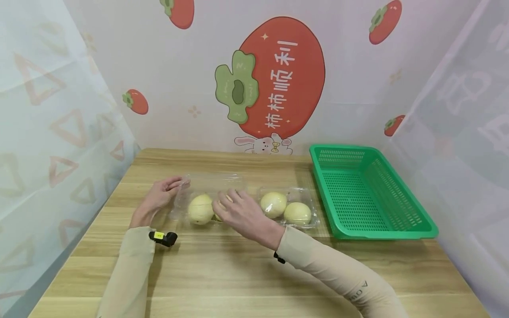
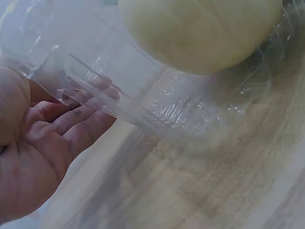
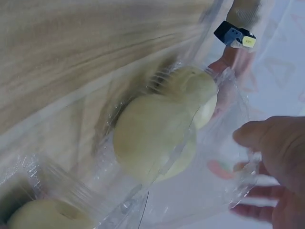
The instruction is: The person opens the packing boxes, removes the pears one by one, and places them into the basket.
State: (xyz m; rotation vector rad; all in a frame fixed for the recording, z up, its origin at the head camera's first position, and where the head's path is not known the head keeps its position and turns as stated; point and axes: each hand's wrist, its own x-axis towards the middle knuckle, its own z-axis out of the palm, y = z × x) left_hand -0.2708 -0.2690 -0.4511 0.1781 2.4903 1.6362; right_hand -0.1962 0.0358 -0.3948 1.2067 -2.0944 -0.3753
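Note:
A clear plastic clamshell box [image 1: 180, 205] holds pale yellow round fruits [image 1: 200, 209], with its clear lid [image 1: 216, 180] raised at the back. My left hand [image 1: 163, 194] is at the box's left end, fingertips at the lid's corner. In the left wrist view its fingers [image 2: 88, 126] extend behind the clear plastic. My right hand [image 1: 246, 218] reaches over the box, covering part of one fruit. The right wrist view shows its thumb [image 3: 252, 135] apart from the other fingers, close to the lid's edge. Beside it stands another clear box [image 1: 314, 216] with two similar fruits [image 1: 273, 204].
A green perforated plastic basket [image 1: 397, 234] stands on the right of the wooden table [image 1: 222, 278]. Behind the table hangs a printed backdrop [image 1: 191, 66], and pale printed sheets [image 1: 43, 132] flank both sides.

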